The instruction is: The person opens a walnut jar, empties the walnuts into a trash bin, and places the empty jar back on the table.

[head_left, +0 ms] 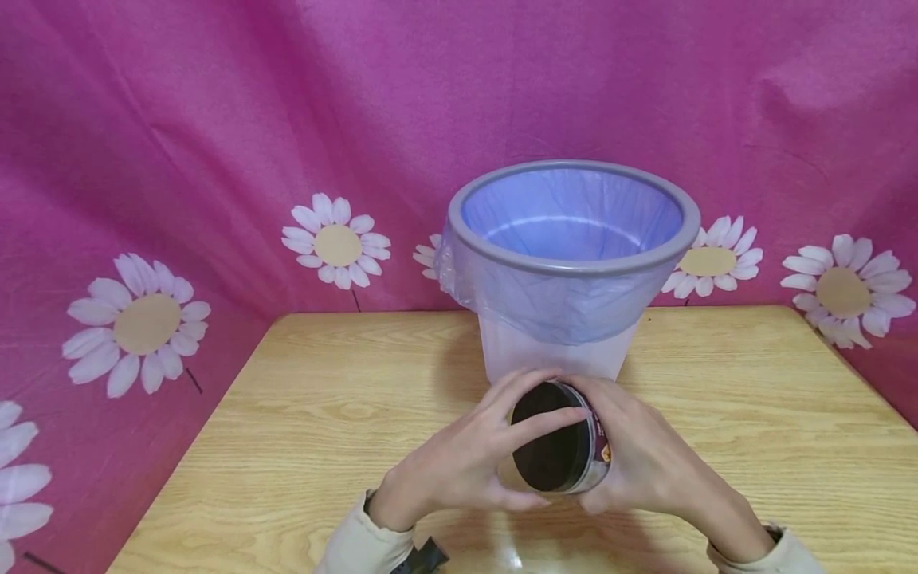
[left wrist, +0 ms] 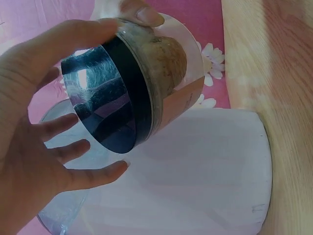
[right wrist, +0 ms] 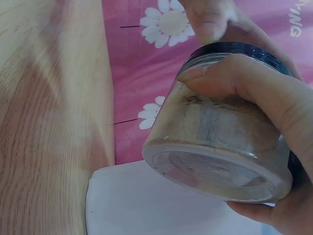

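Jar [head_left: 562,446] held on its side, up over the table [head_left: 301,414], just in front of the bin [head_left: 566,255]. Black lid [left wrist: 105,105] turned toward the left hand [head_left: 459,470]. Left hand curled round the lid, fingers on its rim and face. Right hand [head_left: 645,470] wrapped round the clear body, thumb [right wrist: 244,83] pressed on the side, base [right wrist: 215,174] pointing out. Brownish stuff [right wrist: 220,122] inside, filling much of the jar.

Could go wrong from here:

- Lid coming off fast with the jar lying flat: stuff pouring out on the table, not in the bin. Not over the bin's mouth yet, only beside its wall.
- Smooth jar, slippery sides: a hard twist, a weak hold, and down it drops on the table. May crack or roll.
- Bin looks light, with a thin blue bag [head_left: 545,307] hanging loose over the rim. A bump from a hand may push it back or tip it.
- Lid stuck tight: a sudden give and a jerk, then a spill.
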Demonstrator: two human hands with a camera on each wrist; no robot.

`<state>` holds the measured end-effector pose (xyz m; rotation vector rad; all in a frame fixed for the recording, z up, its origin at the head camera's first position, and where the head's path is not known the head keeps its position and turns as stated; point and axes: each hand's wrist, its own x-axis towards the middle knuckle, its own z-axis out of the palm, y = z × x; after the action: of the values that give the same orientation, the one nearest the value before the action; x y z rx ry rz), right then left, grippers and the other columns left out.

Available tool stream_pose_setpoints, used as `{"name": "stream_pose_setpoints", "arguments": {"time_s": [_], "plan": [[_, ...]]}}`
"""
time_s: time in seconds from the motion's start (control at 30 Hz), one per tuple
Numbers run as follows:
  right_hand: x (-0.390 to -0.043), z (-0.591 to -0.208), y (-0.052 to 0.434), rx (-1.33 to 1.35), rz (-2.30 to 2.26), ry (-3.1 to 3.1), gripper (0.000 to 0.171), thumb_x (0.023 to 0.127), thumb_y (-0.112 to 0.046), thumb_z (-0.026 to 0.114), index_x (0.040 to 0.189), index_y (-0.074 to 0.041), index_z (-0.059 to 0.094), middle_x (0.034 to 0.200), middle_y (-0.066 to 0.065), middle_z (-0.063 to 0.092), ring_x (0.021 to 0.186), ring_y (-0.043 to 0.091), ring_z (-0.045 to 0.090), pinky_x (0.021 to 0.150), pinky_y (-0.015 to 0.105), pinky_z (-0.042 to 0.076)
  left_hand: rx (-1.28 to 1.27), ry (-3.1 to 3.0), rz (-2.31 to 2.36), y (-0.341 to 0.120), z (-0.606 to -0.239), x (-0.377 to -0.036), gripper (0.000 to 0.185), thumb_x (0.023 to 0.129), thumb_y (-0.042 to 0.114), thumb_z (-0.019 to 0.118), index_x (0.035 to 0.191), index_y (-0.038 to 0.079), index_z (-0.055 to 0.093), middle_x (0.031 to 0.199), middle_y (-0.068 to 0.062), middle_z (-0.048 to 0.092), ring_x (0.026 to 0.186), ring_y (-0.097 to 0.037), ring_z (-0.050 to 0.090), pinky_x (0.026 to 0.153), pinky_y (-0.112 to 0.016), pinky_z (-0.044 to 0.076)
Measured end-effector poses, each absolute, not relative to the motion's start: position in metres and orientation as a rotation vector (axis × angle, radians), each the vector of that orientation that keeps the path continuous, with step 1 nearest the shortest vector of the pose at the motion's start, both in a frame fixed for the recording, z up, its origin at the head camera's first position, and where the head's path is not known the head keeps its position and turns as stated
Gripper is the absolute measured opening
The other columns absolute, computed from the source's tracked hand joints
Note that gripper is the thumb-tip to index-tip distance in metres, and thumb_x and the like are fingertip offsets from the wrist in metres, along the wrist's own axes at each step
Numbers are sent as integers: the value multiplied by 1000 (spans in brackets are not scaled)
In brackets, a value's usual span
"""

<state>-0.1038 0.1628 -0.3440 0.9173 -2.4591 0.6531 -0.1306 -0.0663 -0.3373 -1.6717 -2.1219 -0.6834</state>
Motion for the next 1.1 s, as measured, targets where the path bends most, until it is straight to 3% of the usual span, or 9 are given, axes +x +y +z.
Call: {"name": "stream_pose_setpoints", "arguments": {"time_s": [0.2,0.43,1.1], "plan": [[-104,-344,163,917,636,-2450,109,31,-27,87,131,-8,50,118,-3,57,105,12,55,82,39,52,-1686,-2136,-679,-66,-338,-132,91,67,26,88,144,17,42,152,-14,23,140,-24,25,113,-29,25],[-104,-345,163,908,640,-2464,109,31,-27,87,132,-10,49,119,-4,57,105,12,54,80,39,53,-1668,-2136,-673,-67,-339,-131,87,71,31,85,144,17,40,151,-13,25,139,-24,28,113,-29,26],[-104,-345,163,912,637,-2468,110,31,-28,87,132,-9,49,120,-2,57,106,13,54,81,40,53,-1678,-2165,-697,-67,-340,-131,96,68,28,87,147,17,35,152,-13,23,139,-24,26,113,-29,27]]}}
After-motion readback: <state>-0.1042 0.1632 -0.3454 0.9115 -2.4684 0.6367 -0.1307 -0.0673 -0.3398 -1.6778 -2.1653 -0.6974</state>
